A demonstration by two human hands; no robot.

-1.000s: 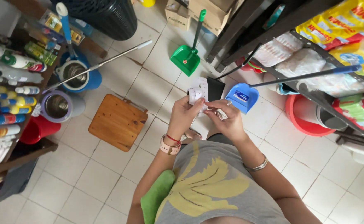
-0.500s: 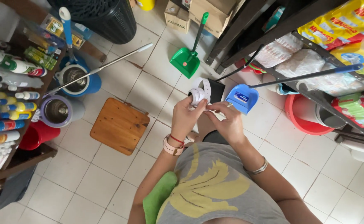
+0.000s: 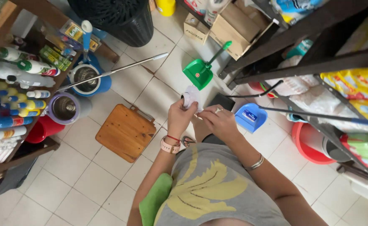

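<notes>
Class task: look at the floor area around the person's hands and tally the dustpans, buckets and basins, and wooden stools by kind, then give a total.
Dustpans: 2, one green dustpan and one blue dustpan.
Buckets and basins: 3, a blue mop bucket, a lilac bucket, a red basin.
Wooden stools: 1, the wooden stool.
Total: 6.

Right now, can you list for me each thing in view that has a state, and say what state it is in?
left hand: closed in a grip on the small white item
right hand: fingers pinching at the item's lower edge
green dustpan: lying on the floor tiles
blue dustpan: resting on the floor
wooden stool: upright, nothing on it
black basket: standing on the floor
</notes>
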